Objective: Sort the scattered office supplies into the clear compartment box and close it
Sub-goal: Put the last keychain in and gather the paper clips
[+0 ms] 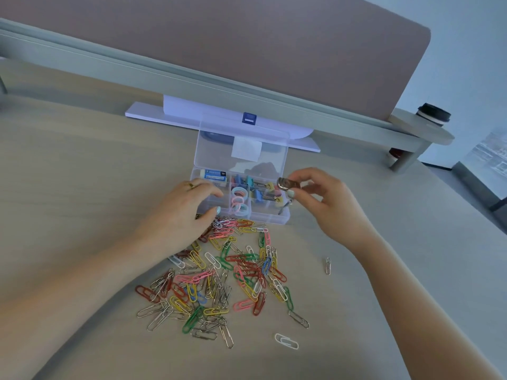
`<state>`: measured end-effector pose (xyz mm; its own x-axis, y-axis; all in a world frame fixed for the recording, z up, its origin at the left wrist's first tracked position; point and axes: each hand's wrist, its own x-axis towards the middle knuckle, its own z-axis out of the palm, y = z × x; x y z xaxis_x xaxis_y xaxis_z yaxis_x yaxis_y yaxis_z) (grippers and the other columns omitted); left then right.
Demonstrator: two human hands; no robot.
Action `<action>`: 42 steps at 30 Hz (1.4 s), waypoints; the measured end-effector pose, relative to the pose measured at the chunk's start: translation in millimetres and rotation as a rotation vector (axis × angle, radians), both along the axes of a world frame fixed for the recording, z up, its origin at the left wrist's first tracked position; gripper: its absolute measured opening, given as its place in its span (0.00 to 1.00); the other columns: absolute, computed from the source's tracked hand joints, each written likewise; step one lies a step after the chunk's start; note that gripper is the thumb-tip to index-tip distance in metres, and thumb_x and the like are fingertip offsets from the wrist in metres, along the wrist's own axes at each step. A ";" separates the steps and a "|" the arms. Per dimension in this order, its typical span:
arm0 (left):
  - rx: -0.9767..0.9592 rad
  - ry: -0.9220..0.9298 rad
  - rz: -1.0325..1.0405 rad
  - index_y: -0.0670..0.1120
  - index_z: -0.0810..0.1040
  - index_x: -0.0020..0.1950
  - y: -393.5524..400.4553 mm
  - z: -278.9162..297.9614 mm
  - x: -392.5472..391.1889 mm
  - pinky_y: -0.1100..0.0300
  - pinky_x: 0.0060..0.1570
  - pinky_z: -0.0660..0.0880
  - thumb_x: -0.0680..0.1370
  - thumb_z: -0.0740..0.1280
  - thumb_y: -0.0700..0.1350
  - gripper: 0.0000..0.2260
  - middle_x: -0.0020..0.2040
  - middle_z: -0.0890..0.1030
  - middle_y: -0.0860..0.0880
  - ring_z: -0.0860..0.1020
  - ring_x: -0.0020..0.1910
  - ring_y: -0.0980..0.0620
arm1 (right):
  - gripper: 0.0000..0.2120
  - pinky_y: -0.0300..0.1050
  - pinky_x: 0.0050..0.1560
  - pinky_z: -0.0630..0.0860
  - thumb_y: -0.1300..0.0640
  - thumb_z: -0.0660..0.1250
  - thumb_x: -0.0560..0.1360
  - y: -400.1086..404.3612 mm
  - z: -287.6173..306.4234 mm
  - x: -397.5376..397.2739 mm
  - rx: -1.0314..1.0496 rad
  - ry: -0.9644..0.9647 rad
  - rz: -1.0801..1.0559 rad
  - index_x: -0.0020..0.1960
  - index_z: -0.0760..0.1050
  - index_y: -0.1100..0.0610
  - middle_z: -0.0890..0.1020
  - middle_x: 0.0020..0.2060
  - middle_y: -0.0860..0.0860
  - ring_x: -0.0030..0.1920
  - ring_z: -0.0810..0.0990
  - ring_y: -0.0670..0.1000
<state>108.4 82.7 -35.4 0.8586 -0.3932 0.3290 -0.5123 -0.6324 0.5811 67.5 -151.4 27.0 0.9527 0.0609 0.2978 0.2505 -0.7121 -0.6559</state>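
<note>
Office: desk (82, 165) with divider panel (247, 45)

Desk (82, 187): pale wood-grain worktop, matte, fills most of view.
Divider panel (247, 45): mauve-brown, rounded upper right corner, stands along worktop's far edge.
Rail (109, 64): grey-green, runs beneath panel along same edge.
White stand (175, 111): flat base at far edge, centre.
Round shelf (422, 127): grey, at rail's right end; black-lidded cup (433, 114) on it.
Wall (466, 50): pale blue-white, right.
Floor (472, 185): grey, beyond worktop's right edge.
Light: cool, even.
</note>
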 end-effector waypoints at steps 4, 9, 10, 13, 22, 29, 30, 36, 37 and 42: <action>-0.023 -0.018 -0.013 0.49 0.74 0.58 1.1 0.1 -0.3 0.63 0.56 0.62 0.75 0.63 0.43 0.12 0.60 0.74 0.51 0.68 0.60 0.53 | 0.07 0.23 0.42 0.69 0.61 0.65 0.74 11.0 -6.8 19.8 -0.072 0.051 0.006 0.48 0.75 0.49 0.79 0.46 0.46 0.43 0.77 0.43; -0.025 -0.022 -0.020 0.48 0.73 0.59 1.1 0.7 0.5 0.59 0.58 0.66 0.76 0.63 0.43 0.12 0.60 0.74 0.52 0.69 0.60 0.53 | 0.07 0.28 0.42 0.71 0.59 0.66 0.73 11.0 -22.4 22.0 -0.216 0.147 0.010 0.50 0.78 0.52 0.79 0.46 0.45 0.43 0.76 0.36; -0.025 -0.023 -0.022 0.48 0.74 0.58 1.3 0.6 0.5 0.58 0.57 0.67 0.76 0.62 0.43 0.12 0.60 0.74 0.51 0.69 0.60 0.53 | 0.07 0.31 0.42 0.71 0.59 0.67 0.73 11.6 -23.6 20.8 -0.225 0.143 0.004 0.50 0.78 0.51 0.79 0.46 0.44 0.43 0.77 0.37; -0.029 -0.031 -0.027 0.48 0.74 0.58 2.0 -0.2 1.0 0.57 0.57 0.67 0.75 0.63 0.43 0.11 0.59 0.75 0.51 0.70 0.59 0.52 | 0.08 0.29 0.40 0.70 0.58 0.68 0.72 15.4 -24.8 18.6 -0.260 0.117 -0.021 0.47 0.74 0.46 0.79 0.44 0.42 0.43 0.78 0.38; -0.021 -0.013 -0.035 0.48 0.73 0.58 3.1 -1.0 1.7 0.56 0.58 0.67 0.75 0.62 0.44 0.12 0.60 0.74 0.51 0.69 0.60 0.53 | 0.04 0.47 0.53 0.72 0.59 0.65 0.73 18.7 -31.6 11.9 -0.357 0.032 -0.040 0.44 0.78 0.53 0.79 0.40 0.45 0.45 0.78 0.50; -0.065 0.008 0.010 0.47 0.76 0.55 3.6 13.7 -7.7 0.58 0.55 0.67 0.76 0.62 0.43 0.10 0.57 0.75 0.50 0.70 0.58 0.52 | 0.10 0.21 0.51 0.63 0.62 0.62 0.75 13.4 -37.7 -17.5 -0.278 -0.001 -0.099 0.54 0.77 0.53 0.74 0.50 0.45 0.50 0.72 0.40; -0.069 -0.016 0.025 0.47 0.77 0.53 4.9 19.0 -11.3 0.59 0.51 0.68 0.76 0.62 0.42 0.08 0.55 0.75 0.51 0.71 0.55 0.53 | 0.12 0.19 0.50 0.62 0.62 0.62 0.75 12.1 -39.9 -27.6 -0.238 -0.011 -0.136 0.56 0.75 0.52 0.73 0.51 0.44 0.51 0.70 0.38; 0.031 0.005 0.012 0.49 0.80 0.47 33.0 15.7 -33.4 0.53 0.46 0.74 0.72 0.58 0.55 0.15 0.45 0.77 0.54 0.76 0.43 0.52 | 0.16 0.38 0.55 0.64 0.48 0.62 0.74 3.6 -62.1 -76.5 -0.153 0.131 -0.307 0.61 0.69 0.46 0.72 0.55 0.39 0.55 0.71 0.43; 0.055 0.010 0.012 0.50 0.79 0.50 37.4 10.8 -35.8 0.53 0.48 0.73 0.71 0.55 0.58 0.19 0.46 0.77 0.54 0.76 0.45 0.52 | 0.17 0.38 0.56 0.63 0.46 0.62 0.74 5.7 -62.9 -78.1 -0.161 0.144 -0.290 0.62 0.67 0.46 0.71 0.56 0.38 0.57 0.70 0.42; 0.175 -0.001 0.029 0.52 0.74 0.61 36.5 -2.8 -39.8 0.61 0.57 0.59 0.69 0.45 0.65 0.31 0.58 0.74 0.55 0.64 0.58 0.56 | 0.21 0.32 0.58 0.61 0.44 0.61 0.74 33.8 -58.8 -67.5 -0.158 0.183 -0.037 0.66 0.63 0.45 0.69 0.61 0.36 0.61 0.67 0.36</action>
